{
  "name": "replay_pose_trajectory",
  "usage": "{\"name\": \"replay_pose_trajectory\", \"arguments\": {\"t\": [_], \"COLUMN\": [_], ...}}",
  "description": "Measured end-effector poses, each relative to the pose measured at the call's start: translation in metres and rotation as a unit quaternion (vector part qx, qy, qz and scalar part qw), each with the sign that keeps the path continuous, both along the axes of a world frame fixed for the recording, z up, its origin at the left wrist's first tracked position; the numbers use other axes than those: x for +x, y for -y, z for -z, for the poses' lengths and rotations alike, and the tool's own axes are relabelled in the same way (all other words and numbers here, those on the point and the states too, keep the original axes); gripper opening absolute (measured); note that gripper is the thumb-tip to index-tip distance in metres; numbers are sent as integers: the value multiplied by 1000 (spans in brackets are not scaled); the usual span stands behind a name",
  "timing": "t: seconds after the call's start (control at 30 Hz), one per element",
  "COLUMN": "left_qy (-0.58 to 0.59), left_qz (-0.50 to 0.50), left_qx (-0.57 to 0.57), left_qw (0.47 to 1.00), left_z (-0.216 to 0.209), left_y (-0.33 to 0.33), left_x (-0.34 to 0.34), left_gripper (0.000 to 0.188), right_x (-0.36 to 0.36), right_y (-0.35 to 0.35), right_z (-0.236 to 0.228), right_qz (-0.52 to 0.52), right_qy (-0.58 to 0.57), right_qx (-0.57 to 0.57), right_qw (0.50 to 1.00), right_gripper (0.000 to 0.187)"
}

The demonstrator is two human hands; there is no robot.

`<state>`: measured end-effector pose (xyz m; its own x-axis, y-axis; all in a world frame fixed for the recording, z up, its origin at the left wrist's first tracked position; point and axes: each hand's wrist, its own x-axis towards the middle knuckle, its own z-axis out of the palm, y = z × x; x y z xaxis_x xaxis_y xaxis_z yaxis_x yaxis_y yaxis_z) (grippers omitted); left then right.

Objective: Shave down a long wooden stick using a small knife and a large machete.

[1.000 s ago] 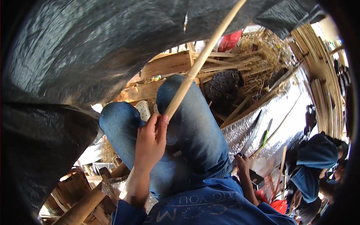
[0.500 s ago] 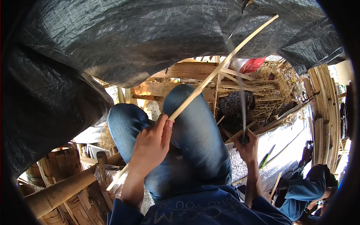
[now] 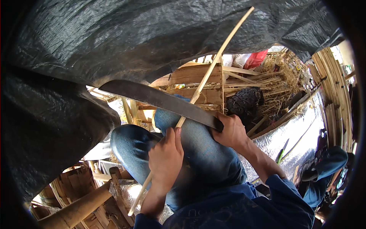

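My left hand (image 3: 166,160) is closed around a long, pale bamboo strip (image 3: 209,71). The strip slants from below my wrist up to the far right, over my jeans-covered knees. In my right hand (image 3: 231,131) is the dark handle of a machete (image 3: 152,97). Its broad grey blade points to the far left and crosses over the strip just beyond my left fingers, hiding a short piece of it. Whether the edge touches the strip I cannot tell.
A black plastic sheet (image 3: 114,42) hangs across the far side and left. Beyond my knees lie wooden boards (image 3: 196,74) and straw (image 3: 284,76). A green-handled knife (image 3: 281,154) rests on silvery sheeting (image 3: 305,129) at right. Another person (image 3: 324,171) sits at lower right; a bamboo pole (image 3: 76,206) is at lower left.
My right hand has swung the machete from upright at the right to lying across the bamboo strip. My left hand and the strip have shifted a little, the strip now standing steeper.
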<state>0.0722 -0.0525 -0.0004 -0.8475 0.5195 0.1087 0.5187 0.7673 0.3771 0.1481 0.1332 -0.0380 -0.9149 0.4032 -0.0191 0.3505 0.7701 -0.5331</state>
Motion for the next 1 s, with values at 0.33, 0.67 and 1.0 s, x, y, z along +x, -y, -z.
{"name": "replay_pose_trajectory", "arguments": {"t": [0.33,0.67,1.0], "left_qy": [96,116,140], "left_qz": [20,3,-22], "left_qx": [73,90,124], "left_qw": [992,989,982], "left_z": [33,32,29], "left_y": [6,14,20], "left_x": [28,36,68], "left_gripper": [27,29,31], "right_x": [28,31,46], "right_y": [-1,6,7], "right_z": [12,25,17], "right_qz": [23,25,12], "right_qy": [-12,11,38], "right_qx": [6,16,61], "right_qw": [1000,999,997], "right_gripper": [38,33,36]}}
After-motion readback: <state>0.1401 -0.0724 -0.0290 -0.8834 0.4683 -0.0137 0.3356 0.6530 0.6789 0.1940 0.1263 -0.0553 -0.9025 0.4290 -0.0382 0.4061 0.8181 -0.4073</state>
